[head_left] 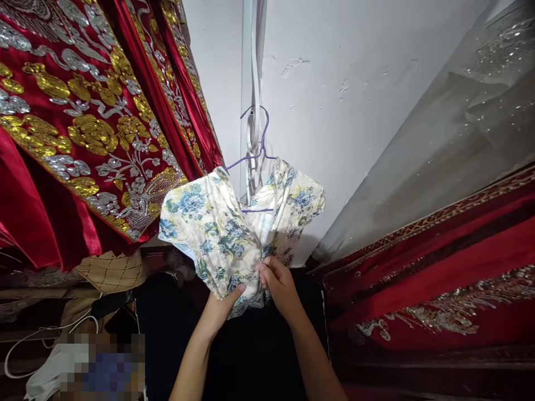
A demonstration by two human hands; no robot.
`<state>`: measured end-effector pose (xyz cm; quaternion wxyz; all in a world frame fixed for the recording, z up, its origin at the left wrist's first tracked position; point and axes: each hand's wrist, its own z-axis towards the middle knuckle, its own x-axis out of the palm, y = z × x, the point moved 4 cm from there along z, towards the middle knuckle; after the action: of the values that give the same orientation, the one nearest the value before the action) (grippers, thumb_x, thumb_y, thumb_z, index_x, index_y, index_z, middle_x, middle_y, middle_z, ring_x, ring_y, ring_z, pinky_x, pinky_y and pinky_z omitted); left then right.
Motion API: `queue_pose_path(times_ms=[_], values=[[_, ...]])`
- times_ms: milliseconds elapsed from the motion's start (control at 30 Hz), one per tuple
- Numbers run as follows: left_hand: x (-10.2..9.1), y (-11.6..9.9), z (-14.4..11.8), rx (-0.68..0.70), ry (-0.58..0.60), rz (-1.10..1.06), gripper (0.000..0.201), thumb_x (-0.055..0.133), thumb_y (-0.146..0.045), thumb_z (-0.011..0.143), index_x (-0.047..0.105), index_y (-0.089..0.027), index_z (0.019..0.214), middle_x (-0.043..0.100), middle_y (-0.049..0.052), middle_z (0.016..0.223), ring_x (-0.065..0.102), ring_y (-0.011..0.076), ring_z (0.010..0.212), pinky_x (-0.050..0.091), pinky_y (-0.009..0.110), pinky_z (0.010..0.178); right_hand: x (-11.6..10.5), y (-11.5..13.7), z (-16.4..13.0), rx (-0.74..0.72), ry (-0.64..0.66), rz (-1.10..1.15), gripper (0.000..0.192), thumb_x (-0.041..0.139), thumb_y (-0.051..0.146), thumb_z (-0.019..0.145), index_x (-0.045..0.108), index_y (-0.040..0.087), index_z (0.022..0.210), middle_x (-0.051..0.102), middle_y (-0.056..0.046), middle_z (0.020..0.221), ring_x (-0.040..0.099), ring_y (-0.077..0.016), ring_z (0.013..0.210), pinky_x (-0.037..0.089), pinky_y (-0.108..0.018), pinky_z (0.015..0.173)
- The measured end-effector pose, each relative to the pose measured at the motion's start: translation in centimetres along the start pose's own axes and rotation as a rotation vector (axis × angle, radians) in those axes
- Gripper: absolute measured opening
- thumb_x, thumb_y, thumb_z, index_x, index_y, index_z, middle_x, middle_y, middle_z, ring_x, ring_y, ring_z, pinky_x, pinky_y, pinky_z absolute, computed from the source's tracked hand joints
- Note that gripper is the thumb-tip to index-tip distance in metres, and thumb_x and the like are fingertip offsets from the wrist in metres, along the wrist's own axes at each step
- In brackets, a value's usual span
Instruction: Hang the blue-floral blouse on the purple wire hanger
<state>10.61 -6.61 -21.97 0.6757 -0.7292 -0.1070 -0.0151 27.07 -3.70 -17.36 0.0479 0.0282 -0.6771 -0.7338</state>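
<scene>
A cream short-sleeved blouse (234, 239) with blue and green flowers hangs on a purple wire hanger (263, 136) in the middle of the view. My left hand (225, 301) grips its lower left part, thumb on the front and the other fingers hidden behind the cloth. At the front opening, my right hand (276, 278) pinches the blouse's edge between thumb and fingers. The hanger's crossbar shows through the V-shaped neckline. A scalloped hem lies between my two hands.
Red garments with gold and silver sequins (96, 133) hang at the left. Sheer sparkly grey fabric (409, 156) and a red embroidered garment (460, 278) fill the right. White straps (253, 67) hang before the white wall (334, 100). A woven tan bag (112, 272) sits lower left.
</scene>
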Motion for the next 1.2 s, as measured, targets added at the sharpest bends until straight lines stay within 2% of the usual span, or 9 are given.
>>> queue_pose_path(times_ms=[100, 233, 300, 367, 433, 633, 933, 1033, 1200], values=[[-2.0, 0.5, 0.6, 0.055, -0.283, 0.035, 0.068, 0.080, -0.047, 0.076, 0.057, -0.021, 0.134, 0.063, 0.015, 0.134, 0.057, 0.0347, 0.130, 0.041, 0.051, 0.114, -0.2, -0.5, 0.0, 0.090, 0.030, 0.033, 0.036, 0.056, 0.044, 0.092, 0.042, 0.022, 0.067, 0.042, 0.006, 0.053, 0.037, -0.0101, 0.049, 0.032, -0.025, 0.052], [-4.2, -1.8, -0.5, 0.542, -0.746, 0.222, 0.062, 0.078, -0.034, 0.082, 0.049, -0.025, 0.136, 0.053, 0.012, 0.138, 0.057, 0.0271, 0.122, 0.045, 0.044, 0.107, -0.3, -0.3, -0.2, 0.141, 0.094, -0.041, 0.040, 0.052, 0.043, 0.093, 0.040, 0.022, 0.061, 0.044, 0.005, 0.050, 0.037, -0.0099, 0.047, 0.031, -0.025, 0.050], [-2.4, -3.0, -0.6, 0.693, -0.543, 0.389, 0.043, 0.074, -0.027, 0.084, 0.058, -0.024, 0.124, 0.057, 0.010, 0.128, 0.057, 0.0260, 0.117, 0.045, 0.042, 0.105, 0.1, -0.2, -0.5, 0.159, 0.153, -0.079, 0.041, 0.050, 0.043, 0.094, 0.042, 0.021, 0.060, 0.044, 0.004, 0.048, 0.038, -0.0102, 0.047, 0.031, -0.025, 0.050], [0.5, -3.2, -0.2, 0.657, -0.190, 0.477, 0.029, 0.068, -0.024, 0.088, 0.062, -0.023, 0.116, 0.061, 0.010, 0.117, 0.060, 0.0258, 0.111, 0.047, 0.040, 0.101, 0.8, -0.2, -0.8, 0.190, 0.233, -0.081, 0.039, 0.050, 0.043, 0.095, 0.049, 0.021, 0.063, 0.047, 0.004, 0.046, 0.039, -0.0105, 0.045, 0.032, -0.025, 0.050], [2.6, -3.0, 0.1, 0.568, -0.037, 0.468, 0.023, 0.062, -0.023, 0.091, 0.063, -0.022, 0.114, 0.063, 0.009, 0.107, 0.062, 0.0238, 0.100, 0.049, 0.037, 0.092, 1.2, -0.2, -1.1, 0.213, 0.275, -0.068, 0.036, 0.050, 0.043, 0.094, 0.057, 0.019, 0.068, 0.053, 0.003, 0.046, 0.041, -0.0108, 0.043, 0.033, -0.024, 0.049], [4.7, -1.8, 1.2, 0.513, -0.026, 0.386, 0.013, 0.061, -0.024, 0.091, 0.063, -0.020, 0.079, 0.059, 0.003, 0.078, 0.058, 0.0180, 0.075, 0.046, 0.029, 0.071, -0.8, 2.7, 0.9, 0.131, 0.127, -0.058, 0.034, 0.057, 0.045, 0.090, 0.067, 0.017, 0.073, 0.060, 0.001, 0.049, 0.046, -0.0110, 0.043, 0.036, -0.023, 0.046], [8.1, 0.9, 0.9, 0.422, 0.121, 0.408, 0.019, 0.055, -0.026, 0.094, 0.059, -0.019, 0.077, 0.059, 0.004, 0.078, 0.058, 0.0174, 0.072, 0.047, 0.028, 0.066, -3.0, 16.7, 9.6, -0.236, -0.093, 0.106, 0.040, 0.070, 0.054, 0.086, 0.065, 0.015, 0.077, 0.058, 0.002, 0.053, 0.042, -0.0056, 0.040, 0.032, -0.018, 0.039], [8.2, -2.9, 1.8, 0.485, 0.167, 0.359, 0.009, 0.062, -0.026, 0.091, 0.067, -0.018, 0.094, 0.061, 0.002, 0.077, 0.060, 0.0166, 0.071, 0.050, 0.029, 0.068, -2.3, 17.1, 9.1, -0.252, -0.081, 0.110, 0.040, 0.066, 0.053, 0.090, 0.061, 0.016, 0.077, 0.057, 0.003, 0.052, 0.041, -0.0053, 0.039, 0.030, -0.018, 0.038], [7.0, -15.8, 4.5, 0.832, -0.020, 0.242, 0.044, 0.062, -0.031, 0.096, 0.057, -0.023, 0.139, 0.065, 0.002, 0.087, 0.061, 0.0143, 0.076, 0.053, 0.030, 0.077, -1.4, 16.5, 7.2, -0.265, -0.013, 0.037, 0.037, 0.059, 0.049, 0.095, 0.061, 0.018, 0.075, 0.056, 0.003, 0.051, 0.044, -0.0066, 0.043, 0.034, -0.018, 0.044]])
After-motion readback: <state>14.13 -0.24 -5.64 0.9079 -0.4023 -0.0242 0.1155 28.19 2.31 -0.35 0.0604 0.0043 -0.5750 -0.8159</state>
